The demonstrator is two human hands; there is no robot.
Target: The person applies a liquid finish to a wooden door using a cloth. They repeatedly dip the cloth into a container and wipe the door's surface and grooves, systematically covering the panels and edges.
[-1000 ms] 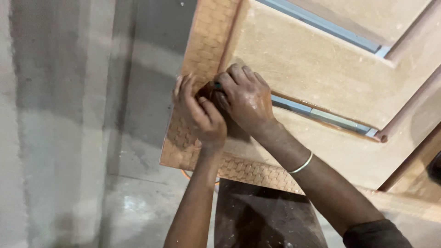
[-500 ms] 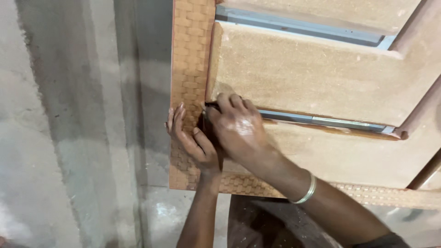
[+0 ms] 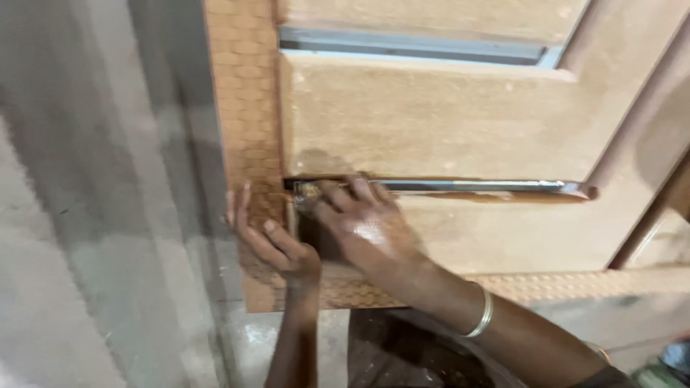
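The left hand (image 3: 277, 241) is lying flat and released against the patterned frame (image 3: 248, 108) of a wooden door panel (image 3: 431, 122), steadying it near the lower corner. The right hand (image 3: 363, 230) is pressing its fingertips on what seems to be a small metal piece (image 3: 309, 190) at the left end of a metal strip (image 3: 474, 187) sitting in the groove between two boards, though blur is hiding whether that grip is pinching it. The strip is already lying along most of the groove; only this end looks unsettled.
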